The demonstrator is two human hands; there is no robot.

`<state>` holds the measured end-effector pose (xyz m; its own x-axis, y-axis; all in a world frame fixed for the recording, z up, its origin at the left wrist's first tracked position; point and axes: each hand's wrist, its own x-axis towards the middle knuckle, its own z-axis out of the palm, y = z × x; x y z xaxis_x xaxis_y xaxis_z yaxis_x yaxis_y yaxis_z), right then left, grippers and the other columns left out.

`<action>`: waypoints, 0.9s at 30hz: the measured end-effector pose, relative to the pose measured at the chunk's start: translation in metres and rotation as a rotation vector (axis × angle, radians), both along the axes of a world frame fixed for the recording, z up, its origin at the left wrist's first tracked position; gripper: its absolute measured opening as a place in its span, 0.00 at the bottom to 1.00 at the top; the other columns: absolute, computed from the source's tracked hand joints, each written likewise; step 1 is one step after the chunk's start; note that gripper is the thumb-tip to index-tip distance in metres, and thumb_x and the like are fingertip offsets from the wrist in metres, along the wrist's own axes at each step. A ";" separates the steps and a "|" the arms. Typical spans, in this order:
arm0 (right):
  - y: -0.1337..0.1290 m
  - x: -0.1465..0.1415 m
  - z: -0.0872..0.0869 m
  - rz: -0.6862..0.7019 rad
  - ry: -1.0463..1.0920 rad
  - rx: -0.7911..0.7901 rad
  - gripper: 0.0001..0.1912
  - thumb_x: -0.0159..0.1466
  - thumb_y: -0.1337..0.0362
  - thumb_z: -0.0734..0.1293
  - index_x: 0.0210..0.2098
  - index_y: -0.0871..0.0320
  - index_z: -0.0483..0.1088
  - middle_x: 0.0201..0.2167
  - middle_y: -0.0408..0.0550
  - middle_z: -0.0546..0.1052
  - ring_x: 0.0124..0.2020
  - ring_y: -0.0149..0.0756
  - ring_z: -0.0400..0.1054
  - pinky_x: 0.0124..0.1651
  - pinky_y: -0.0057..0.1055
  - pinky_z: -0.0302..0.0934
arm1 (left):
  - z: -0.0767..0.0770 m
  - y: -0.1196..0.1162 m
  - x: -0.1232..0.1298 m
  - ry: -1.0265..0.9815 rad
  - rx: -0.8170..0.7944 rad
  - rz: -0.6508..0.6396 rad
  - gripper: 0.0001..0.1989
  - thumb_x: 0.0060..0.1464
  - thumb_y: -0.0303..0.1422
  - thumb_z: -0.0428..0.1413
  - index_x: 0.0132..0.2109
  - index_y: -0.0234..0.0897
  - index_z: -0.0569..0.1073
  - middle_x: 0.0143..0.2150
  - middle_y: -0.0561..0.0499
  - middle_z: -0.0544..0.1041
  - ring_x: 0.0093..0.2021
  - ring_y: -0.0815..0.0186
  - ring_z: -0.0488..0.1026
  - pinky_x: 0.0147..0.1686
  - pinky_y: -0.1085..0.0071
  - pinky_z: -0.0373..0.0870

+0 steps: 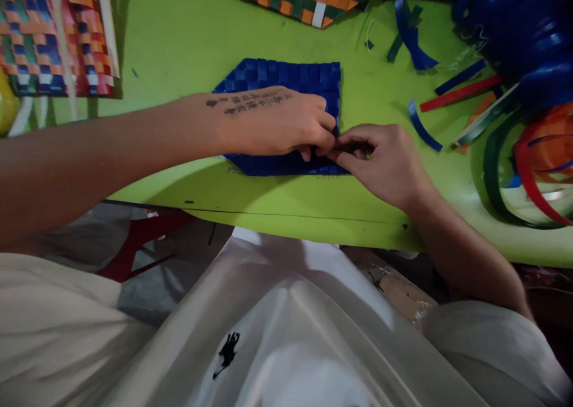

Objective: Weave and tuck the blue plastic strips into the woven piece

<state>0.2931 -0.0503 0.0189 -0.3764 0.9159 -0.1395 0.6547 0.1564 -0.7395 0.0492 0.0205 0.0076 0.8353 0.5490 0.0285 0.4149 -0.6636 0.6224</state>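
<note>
A dark-blue woven plastic-strip panel (pixel 286 73) lies flat on the lime-green bench (pixel 170 55) — the left hand (pixel 293 120) is over it, grip curled, its hold impossible to tell; the right hand (pixel 387 162) pinches the panel's right edge.

Light is dim and detail soft; shadow darkens the bench (pixel 170 43) nearside of the left forearm (pixel 156 129), while glare streaks blue plastic (pixel 528 55) beyond the right hand (pixel 385 162).

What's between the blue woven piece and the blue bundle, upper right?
Head view: right of the blue woven piece, a blue strip crosses a dark green strip; pale threads lie nearer the bundle.
</note>
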 end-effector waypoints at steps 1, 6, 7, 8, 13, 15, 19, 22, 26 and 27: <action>0.000 0.000 0.000 0.007 -0.003 -0.005 0.03 0.70 0.62 0.77 0.38 0.50 0.85 0.31 0.42 0.83 0.30 0.37 0.70 0.37 0.38 0.64 | 0.000 0.000 -0.001 0.043 -0.004 -0.110 0.16 0.70 0.44 0.54 0.46 0.50 0.87 0.47 0.52 0.89 0.49 0.58 0.79 0.58 0.60 0.80; -0.002 -0.001 -0.002 -0.013 0.037 0.011 0.04 0.68 0.67 0.76 0.39 0.52 0.87 0.31 0.43 0.84 0.29 0.36 0.68 0.36 0.38 0.62 | -0.002 0.000 -0.003 0.185 0.020 -0.219 0.15 0.70 0.33 0.53 0.52 0.45 0.85 0.52 0.45 0.86 0.57 0.52 0.76 0.67 0.51 0.75; -0.003 -0.002 -0.003 -0.025 0.037 0.023 0.05 0.67 0.67 0.76 0.39 0.52 0.87 0.31 0.43 0.84 0.29 0.36 0.69 0.36 0.38 0.62 | -0.002 -0.001 -0.003 0.181 0.014 -0.200 0.14 0.69 0.33 0.54 0.51 0.45 0.85 0.52 0.45 0.86 0.57 0.51 0.77 0.67 0.51 0.75; -0.005 -0.003 -0.004 -0.040 0.031 0.037 0.05 0.67 0.67 0.76 0.39 0.51 0.87 0.31 0.44 0.84 0.30 0.37 0.70 0.36 0.39 0.63 | -0.003 -0.002 -0.003 0.170 0.008 -0.180 0.13 0.69 0.32 0.55 0.50 0.45 0.85 0.51 0.45 0.87 0.58 0.51 0.77 0.67 0.50 0.74; -0.010 -0.007 -0.008 -0.082 -0.005 0.079 0.05 0.67 0.64 0.76 0.40 0.48 0.87 0.36 0.47 0.87 0.34 0.44 0.76 0.39 0.42 0.68 | -0.010 -0.007 -0.008 0.106 -0.071 -0.057 0.09 0.70 0.37 0.58 0.47 0.45 0.84 0.51 0.46 0.88 0.61 0.51 0.78 0.71 0.49 0.71; -0.011 -0.008 -0.007 -0.070 -0.017 0.088 0.04 0.68 0.63 0.76 0.39 0.47 0.86 0.37 0.47 0.88 0.34 0.45 0.77 0.40 0.43 0.70 | -0.014 -0.009 -0.010 0.074 -0.126 0.006 0.09 0.70 0.38 0.58 0.47 0.46 0.83 0.52 0.47 0.88 0.62 0.52 0.78 0.75 0.49 0.68; -0.014 -0.011 -0.004 -0.049 -0.049 0.140 0.04 0.70 0.60 0.76 0.38 0.47 0.86 0.37 0.48 0.88 0.36 0.48 0.79 0.43 0.46 0.72 | -0.015 -0.014 -0.013 0.080 -0.070 0.015 0.11 0.72 0.38 0.55 0.45 0.45 0.83 0.52 0.48 0.88 0.63 0.53 0.77 0.77 0.50 0.66; -0.014 -0.012 -0.001 -0.039 -0.056 0.152 0.05 0.70 0.63 0.75 0.38 0.48 0.86 0.37 0.49 0.88 0.37 0.49 0.80 0.46 0.47 0.72 | -0.012 -0.017 -0.013 0.122 0.053 -0.029 0.15 0.74 0.37 0.51 0.47 0.44 0.83 0.54 0.46 0.88 0.62 0.52 0.77 0.73 0.47 0.69; -0.009 -0.008 -0.001 -0.003 -0.050 0.096 0.04 0.70 0.62 0.76 0.39 0.48 0.87 0.38 0.49 0.88 0.35 0.46 0.78 0.44 0.45 0.70 | -0.010 -0.019 -0.013 0.128 0.068 0.014 0.14 0.74 0.40 0.53 0.52 0.44 0.83 0.54 0.47 0.87 0.59 0.53 0.77 0.69 0.52 0.74; -0.007 -0.007 -0.001 0.008 -0.049 0.081 0.04 0.71 0.61 0.77 0.39 0.48 0.87 0.38 0.48 0.88 0.35 0.45 0.77 0.43 0.44 0.69 | -0.010 -0.019 -0.014 0.126 0.069 0.032 0.14 0.73 0.40 0.54 0.52 0.44 0.83 0.53 0.47 0.87 0.59 0.53 0.77 0.68 0.53 0.75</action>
